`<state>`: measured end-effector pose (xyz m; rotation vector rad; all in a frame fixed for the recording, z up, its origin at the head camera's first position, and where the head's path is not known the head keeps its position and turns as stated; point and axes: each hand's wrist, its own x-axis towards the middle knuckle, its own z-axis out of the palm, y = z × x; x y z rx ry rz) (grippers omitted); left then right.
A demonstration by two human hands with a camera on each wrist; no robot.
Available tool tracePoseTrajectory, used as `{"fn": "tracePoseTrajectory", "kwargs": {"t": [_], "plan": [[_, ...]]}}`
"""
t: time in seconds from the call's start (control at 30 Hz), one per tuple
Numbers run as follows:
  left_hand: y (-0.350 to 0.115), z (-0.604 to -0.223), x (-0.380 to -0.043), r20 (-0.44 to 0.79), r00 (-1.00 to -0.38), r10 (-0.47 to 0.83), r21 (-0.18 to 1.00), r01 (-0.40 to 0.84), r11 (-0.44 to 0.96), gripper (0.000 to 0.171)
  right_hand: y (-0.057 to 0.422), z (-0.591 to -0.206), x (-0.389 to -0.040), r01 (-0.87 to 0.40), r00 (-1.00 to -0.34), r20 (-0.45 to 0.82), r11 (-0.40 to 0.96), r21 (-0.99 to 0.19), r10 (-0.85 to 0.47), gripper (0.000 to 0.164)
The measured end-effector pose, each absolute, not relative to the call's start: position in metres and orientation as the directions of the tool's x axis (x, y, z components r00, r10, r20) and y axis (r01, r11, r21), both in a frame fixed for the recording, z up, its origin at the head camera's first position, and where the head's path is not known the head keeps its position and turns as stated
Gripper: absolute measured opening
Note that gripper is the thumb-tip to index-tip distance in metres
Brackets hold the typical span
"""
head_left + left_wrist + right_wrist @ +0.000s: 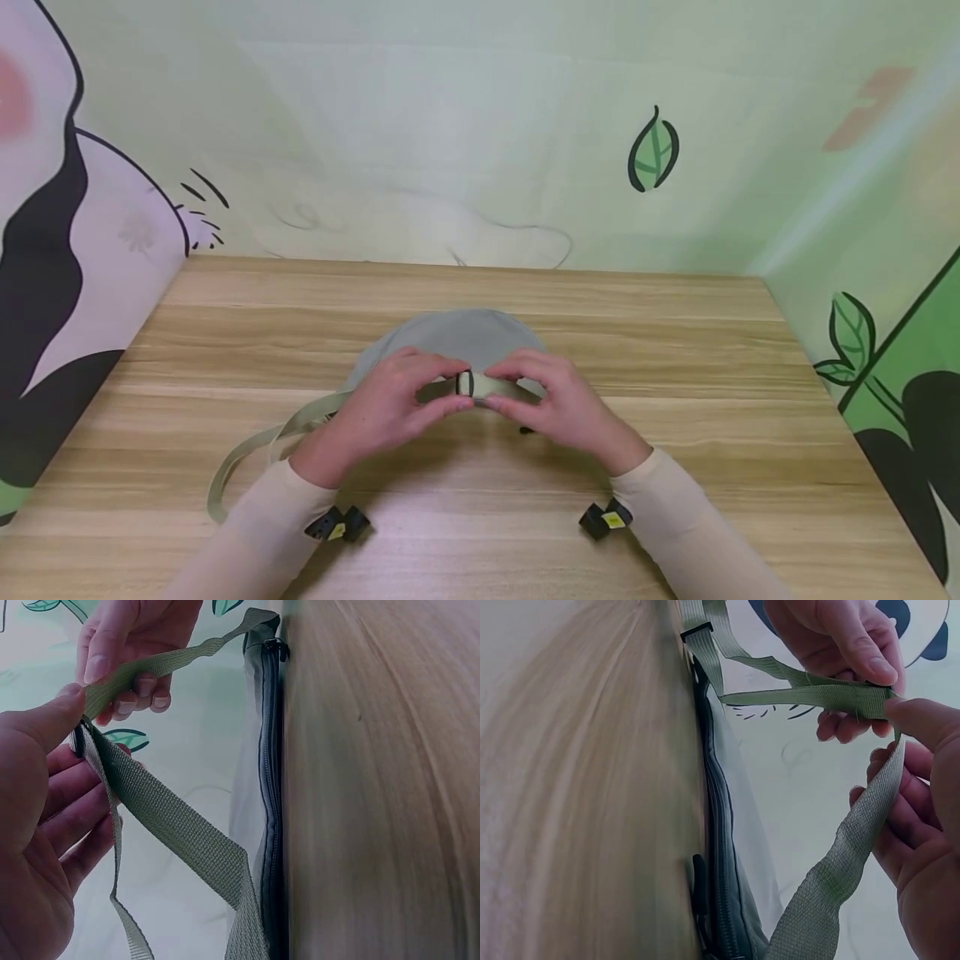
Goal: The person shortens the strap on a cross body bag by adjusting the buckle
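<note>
A grey zippered bag (468, 329) lies on the table, its rounded side facing away. My left hand (386, 398) pinches the bag's light green webbing strap (242, 450) between thumb and fingers, right beside a black buckle (465, 383). From the other side, my right hand (562, 402) pinches the same strap close to the buckle. The strap rises above the bag between both hands, as the left wrist view shows. There, a loose strap end (129, 919) hangs below the left hand (34, 795). A dark zipper (717, 780) runs along the bag's near edge.
The wood-grain table (675, 533) spreads around the bag. A printed backdrop (450, 150) with leaves and cartoon figures stands behind it and at both sides. On the left, a loop of strap reaches across the tabletop. Small black devices (337, 523) sit at both wrists.
</note>
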<state>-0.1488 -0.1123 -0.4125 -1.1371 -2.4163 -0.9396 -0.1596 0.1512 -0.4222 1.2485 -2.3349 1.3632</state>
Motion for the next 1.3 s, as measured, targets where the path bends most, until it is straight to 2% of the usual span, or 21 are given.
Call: {"fn": "tracePoseTrajectory", "kwargs": {"t": [0.3,0.57,0.9,1.1,1.3], "plan": [[-0.112,-0.411,-0.151,0.472,-0.654,0.591,0.463,0.755,0.464,0.033,0.147,-0.419,-0.158,-0.792,-0.584,0.541,0.277,-0.544,-0.605,0.024],[-0.108,-0.409,-0.153,0.455,-0.642,0.617,0.483,0.760,0.435,0.027,0.144,-0.415,-0.156,-0.792,-0.590,0.526,0.310,-0.526,-0.613,0.023],[-0.109,-0.411,-0.150,0.503,-0.655,0.564,0.458,0.755,0.469,0.030,0.152,-0.418,-0.155,-0.761,-0.630,0.474,0.368,-0.534,-0.615,0.030],[-0.111,-0.411,-0.151,0.498,-0.669,0.552,0.437,0.743,0.506,0.032,0.160,-0.423,-0.157,-0.780,-0.610,0.508,0.350,-0.518,-0.608,0.028],[-0.108,-0.410,-0.153,0.444,-0.677,0.587,0.466,0.734,0.494,0.028,0.160,-0.423,-0.158,-0.803,-0.582,0.531,0.335,-0.493,-0.616,0.027]]}}
